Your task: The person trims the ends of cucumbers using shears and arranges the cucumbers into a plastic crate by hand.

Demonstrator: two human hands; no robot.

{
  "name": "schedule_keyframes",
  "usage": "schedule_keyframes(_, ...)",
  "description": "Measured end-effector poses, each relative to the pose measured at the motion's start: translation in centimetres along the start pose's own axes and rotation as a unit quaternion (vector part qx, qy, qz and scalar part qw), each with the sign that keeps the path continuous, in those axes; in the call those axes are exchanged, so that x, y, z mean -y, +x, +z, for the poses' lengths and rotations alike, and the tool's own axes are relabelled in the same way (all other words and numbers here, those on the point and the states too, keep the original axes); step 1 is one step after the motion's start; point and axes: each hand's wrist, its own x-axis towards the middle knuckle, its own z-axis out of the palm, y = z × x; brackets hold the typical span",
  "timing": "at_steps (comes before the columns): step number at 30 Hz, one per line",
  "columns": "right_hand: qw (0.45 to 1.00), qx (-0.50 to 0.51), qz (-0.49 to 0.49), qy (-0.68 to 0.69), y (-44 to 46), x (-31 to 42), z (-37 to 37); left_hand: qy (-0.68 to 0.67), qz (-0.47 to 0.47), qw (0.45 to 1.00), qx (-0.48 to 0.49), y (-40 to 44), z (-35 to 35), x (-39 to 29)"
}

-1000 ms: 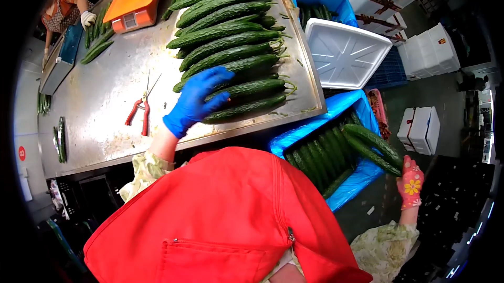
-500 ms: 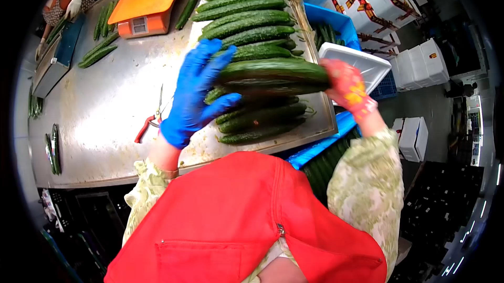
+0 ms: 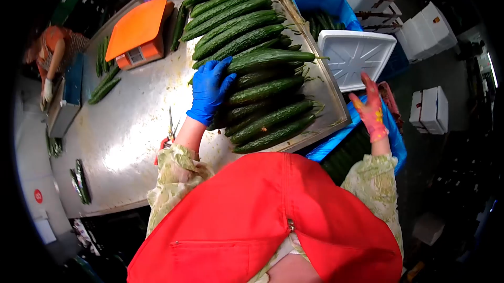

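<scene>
A row of long dark-green cucumbers (image 3: 270, 91) lies stacked on the metal table in front of me. My left hand (image 3: 210, 90), in a blue glove, rests against the left ends of these cucumbers with its fingers stretched out and thumb apart. My right hand (image 3: 371, 108), in a pink patterned glove, is empty with fingers spread. It hovers over a blue-lined crate (image 3: 336, 144) that holds more cucumbers, near a white foam lid (image 3: 358, 57).
Red-handled pruning shears (image 3: 168, 138) lie left of my left forearm. An orange scale (image 3: 137, 31) stands farther back. Behind the lid is a blue crate of cucumbers (image 3: 344, 10). White foam boxes (image 3: 428, 31) sit right. Another person (image 3: 58, 52) works at the far left.
The cucumber that spanned both hands now lies on the stack, out of my right hand. My right hand has moved right and down. My left hand has come down onto the cucumber ends.
</scene>
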Motion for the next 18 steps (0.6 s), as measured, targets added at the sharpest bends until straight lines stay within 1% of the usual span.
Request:
schedule_keyframes(1, 0.999, -0.005, 0.048, 0.001, -2.1, -0.7, -0.5, 0.004, 0.015, 1.000, -0.001, 0.3, 0.2, 0.5)
schedule_keyframes(2, 0.997, -0.019, 0.068, -0.008, -4.6, -2.7, -0.3, 0.007, 0.031, 0.999, 0.000, 0.8, 0.0, 0.7)
schedule_keyframes(3, 0.996, -0.026, 0.082, -0.017, -6.7, -3.3, -0.7, 0.012, 0.041, 0.999, -0.022, 1.3, -0.6, 0.6)
schedule_keyframes(4, 0.991, -0.035, 0.132, -0.015, -8.9, -3.9, -0.8, 0.036, 0.058, 0.997, -0.047, 1.8, -0.6, 1.6)
schedule_keyframes(6, 0.985, -0.058, 0.161, 0.004, -12.8, -5.2, -1.0, 0.071, 0.078, 0.993, -0.046, 2.9, -1.2, 3.2)
schedule_keyframes(8, 0.982, -0.069, 0.176, -0.013, -15.9, -6.2, -1.4, 0.072, 0.061, 0.995, -0.003, 3.6, -0.8, 4.5)
schedule_keyframes(9, 0.975, -0.079, 0.206, -0.005, -17.3, -6.4, -1.6, 0.069, 0.052, 0.996, 0.023, 3.8, -0.5, 4.9)
schedule_keyframes(10, 0.975, -0.089, 0.204, -0.007, -18.7, -6.9, -1.8, 0.067, 0.044, 0.996, 0.047, 4.1, -0.3, 5.1)
schedule_keyframes(11, 0.969, -0.099, 0.227, -0.006, -19.9, -7.1, -1.9, 0.032, 0.044, 0.997, 0.058, 4.2, -0.2, 5.3)
schedule_keyframes(12, 0.962, -0.107, 0.250, -0.004, -21.0, -7.2, -2.1, 0.030, 0.040, 0.996, 0.071, 4.4, -0.2, 5.2)
schedule_keyframes(14, 0.949, -0.110, 0.296, 0.000, -23.2, -7.7, -2.6, 0.011, 0.045, 0.997, 0.061, 4.3, 0.1, 5.7)
schedule_keyframes(16, 0.941, -0.127, 0.312, 0.001, -25.5, -8.9, -2.9, 0.036, 0.024, 0.995, 0.085, 4.7, -0.2, 5.2)
schedule_keyframes(17, 0.932, -0.133, 0.336, 0.020, -26.5, -9.2, -3.2, 0.045, 0.013, 0.994, 0.099, 4.7, -0.2, 5.0)
schedule_keyframes(18, 0.934, -0.143, 0.326, -0.007, -27.5, -10.2, -2.7, 0.058, 0.056, 0.994, 0.078, 4.8, 0.0, 5.5)
